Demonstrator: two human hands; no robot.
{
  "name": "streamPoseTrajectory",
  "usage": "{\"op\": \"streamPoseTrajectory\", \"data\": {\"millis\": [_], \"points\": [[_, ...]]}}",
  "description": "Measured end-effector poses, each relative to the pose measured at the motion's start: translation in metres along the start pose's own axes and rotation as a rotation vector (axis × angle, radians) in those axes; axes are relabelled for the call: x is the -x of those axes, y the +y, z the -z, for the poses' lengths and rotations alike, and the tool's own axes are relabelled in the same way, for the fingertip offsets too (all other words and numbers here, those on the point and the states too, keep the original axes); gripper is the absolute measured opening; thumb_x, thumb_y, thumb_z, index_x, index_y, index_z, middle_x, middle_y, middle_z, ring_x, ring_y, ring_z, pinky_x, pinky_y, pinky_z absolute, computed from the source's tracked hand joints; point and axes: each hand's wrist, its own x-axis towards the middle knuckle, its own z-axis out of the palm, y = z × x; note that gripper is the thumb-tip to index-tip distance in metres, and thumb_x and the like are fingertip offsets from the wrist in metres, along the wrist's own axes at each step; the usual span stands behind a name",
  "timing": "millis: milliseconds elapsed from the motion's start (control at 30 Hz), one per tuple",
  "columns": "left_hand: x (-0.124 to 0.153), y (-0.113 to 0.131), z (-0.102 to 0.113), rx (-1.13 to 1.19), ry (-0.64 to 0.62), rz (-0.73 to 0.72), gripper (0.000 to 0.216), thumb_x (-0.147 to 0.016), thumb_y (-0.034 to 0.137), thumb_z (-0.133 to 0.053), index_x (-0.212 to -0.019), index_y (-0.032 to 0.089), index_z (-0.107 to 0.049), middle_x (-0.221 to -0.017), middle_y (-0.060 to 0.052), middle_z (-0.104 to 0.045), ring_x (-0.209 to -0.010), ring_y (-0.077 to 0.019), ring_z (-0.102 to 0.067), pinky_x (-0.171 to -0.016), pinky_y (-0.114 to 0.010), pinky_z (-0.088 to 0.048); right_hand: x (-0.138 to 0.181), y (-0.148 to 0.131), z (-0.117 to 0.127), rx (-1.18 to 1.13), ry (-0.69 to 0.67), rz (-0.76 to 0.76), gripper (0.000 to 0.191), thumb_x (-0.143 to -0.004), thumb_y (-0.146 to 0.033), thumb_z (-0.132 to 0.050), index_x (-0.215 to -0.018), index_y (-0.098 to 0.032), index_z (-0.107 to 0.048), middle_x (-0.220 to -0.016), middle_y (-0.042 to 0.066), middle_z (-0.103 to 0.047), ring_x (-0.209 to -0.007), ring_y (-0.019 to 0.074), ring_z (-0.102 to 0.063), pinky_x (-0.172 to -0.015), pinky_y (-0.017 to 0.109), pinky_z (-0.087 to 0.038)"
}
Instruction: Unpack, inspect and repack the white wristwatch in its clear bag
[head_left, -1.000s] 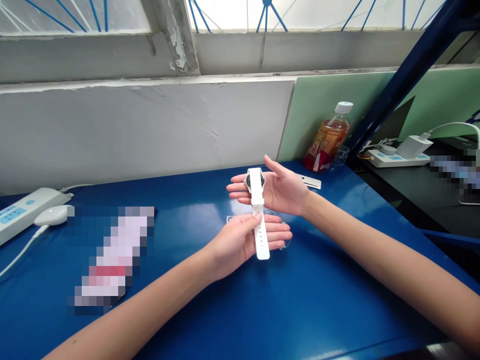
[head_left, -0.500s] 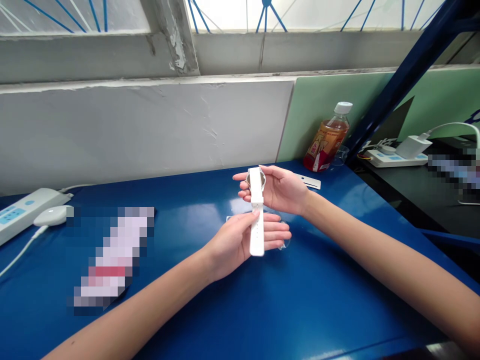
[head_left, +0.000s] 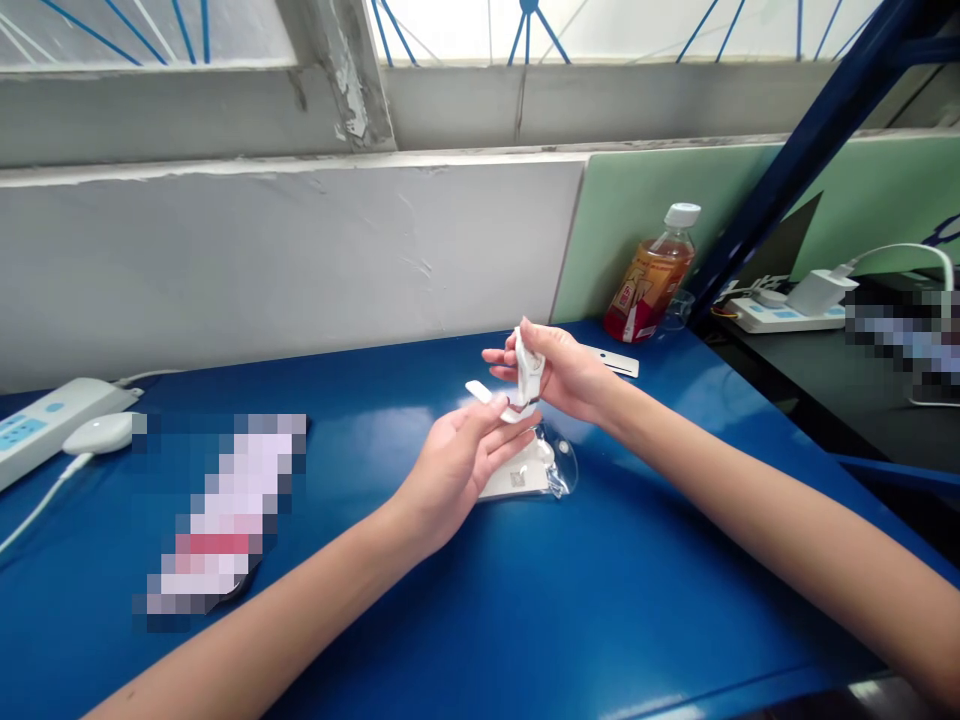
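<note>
My right hand [head_left: 564, 376] holds a white-strapped watch [head_left: 525, 372] by its case, fingers curled round it, above the blue table [head_left: 615, 600]. The lower strap bends forward to the left, and my left hand [head_left: 459, 462] pinches its free end between thumb and fingers. Under my hands a clear plastic bag with a white card [head_left: 534, 472] lies on the table.
A bottle of amber drink [head_left: 651, 276] stands at the back right by a green panel. A white strip [head_left: 616, 362] lies near it. Power strips sit at the far left [head_left: 37, 424] and on the dark bench at the right [head_left: 787, 312]. A blurred object [head_left: 217, 520] lies to the left.
The watch was lying flat and straight across both palms. My right hand has closed on the case and tipped it up, and my left hand has bent the strap end away to the left.
</note>
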Motion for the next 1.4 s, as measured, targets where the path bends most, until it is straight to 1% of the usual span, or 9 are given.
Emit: {"op": "streamPoseTrajectory", "data": {"millis": [100,167,267,367,533,633,800,1033,1400], "points": [[-0.001,-0.004,0.004,-0.097,-0.044,-0.006,0.028,-0.087,0.025,-0.073,-0.11,0.009,-0.069,-0.116,-0.014,-0.07,-0.111,-0.0243,-0.066,-0.103,-0.036,-0.047,0.002,0.005,-0.003,0.177,0.016,0.079,0.034,-0.069,-0.046,-0.084,-0.063,-0.019,-0.065,-0.079,0.002,-0.071,-0.087,0.0175,-0.067,-0.074,0.026,-0.054],[0.0,-0.006,0.005,-0.148,-0.052,0.002,0.031,-0.083,0.025,-0.078,-0.109,0.01,-0.07,-0.106,-0.011,-0.072,-0.098,-0.0199,-0.068,-0.096,-0.034,-0.051,0.003,0.008,-0.006,0.245,0.01,0.075,0.033,-0.071,-0.045,-0.083,-0.063,-0.019,-0.065,-0.087,0.003,-0.073,-0.087,0.018,-0.067,-0.073,0.027,-0.053],[0.002,-0.007,0.005,-0.2,-0.072,0.011,0.029,-0.083,0.029,-0.077,-0.105,0.011,-0.071,-0.091,-0.006,-0.071,-0.08,-0.0134,-0.065,-0.084,-0.029,-0.054,0.005,0.009,-0.009,0.239,-0.043,0.006,0.029,-0.078,-0.048,-0.077,-0.074,-0.02,-0.071,-0.097,0.005,-0.075,-0.091,0.0192,-0.068,-0.078,0.029,-0.053],[0.005,-0.008,0.004,-0.214,-0.114,0.035,0.025,-0.089,0.032,-0.071,-0.1,0.009,-0.071,-0.092,-0.007,-0.071,-0.075,-0.0112,-0.063,-0.078,-0.027,-0.054,0.007,0.004,-0.014,0.077,-0.168,-0.141,0.041,-0.09,-0.056,-0.059,-0.093,-0.018,-0.075,-0.103,0.008,-0.075,-0.101,0.0221,-0.068,-0.091,0.033,-0.052],[0.005,-0.009,0.0,-0.185,-0.133,0.126,0.027,-0.098,0.03,-0.059,-0.106,0.005,-0.066,-0.106,-0.019,-0.073,-0.086,-0.02,-0.072,-0.082,-0.033,-0.056,0.011,-0.013,-0.019,-0.135,-0.315,-0.283,0.073,-0.098,-0.064,-0.022,-0.114,-0.011,-0.069,-0.118,0.015,-0.072,-0.119,0.0263,-0.063,-0.107,0.04,-0.042],[0.004,-0.008,-0.002,-0.167,-0.075,0.175,0.024,-0.102,0.023,-0.052,-0.108,0.004,-0.063,-0.108,-0.021,-0.073,-0.096,-0.0237,-0.073,-0.088,-0.035,-0.056,0.012,-0.02,-0.019,-0.173,-0.337,-0.303,0.084,-0.095,-0.069,-0.012,-0.12,-0.009,-0.065,-0.127,0.017,-0.067,-0.125,0.0283,-0.058,-0.109,0.043,-0.039],[0.003,-0.007,-0.002,-0.166,-0.05,0.19,0.025,-0.103,0.022,-0.049,-0.105,0.004,-0.065,-0.109,-0.02,-0.074,-0.101,-0.0242,-0.073,-0.092,-0.035,-0.056,0.012,-0.023,-0.015,-0.249,-0.355,-0.313,0.091,-0.092,-0.074,-0.012,-0.128,-0.004,-0.057,-0.134,0.023,-0.061,-0.127,0.0316,-0.056,-0.111,0.047,-0.037],[0.006,-0.003,0.0,-0.136,-0.121,0.214,0.03,-0.104,0.024,-0.046,-0.108,0.002,-0.066,-0.111,-0.022,-0.073,-0.103,-0.0263,-0.072,-0.091,-0.036,-0.057,0.012,-0.019,-0.012,-0.316,-0.313,-0.328,0.1,-0.091,-0.076,-0.009,-0.134,0.008,-0.044,-0.137,0.033,-0.053,-0.127,0.0366,-0.055,-0.112,0.053,-0.033],[0.004,-0.002,0.003,-0.11,-0.111,0.242,0.03,-0.103,0.025,-0.047,-0.11,0.002,-0.065,-0.113,-0.024,-0.071,-0.103,-0.0274,-0.072,-0.093,-0.038,-0.056,0.009,-0.016,-0.007,-0.344,-0.303,-0.354,0.101,-0.092,-0.074,-0.007,-0.136,0.009,-0.043,-0.138,0.033,-0.053,-0.128,0.036,-0.054,-0.112,0.051,-0.033]]}}
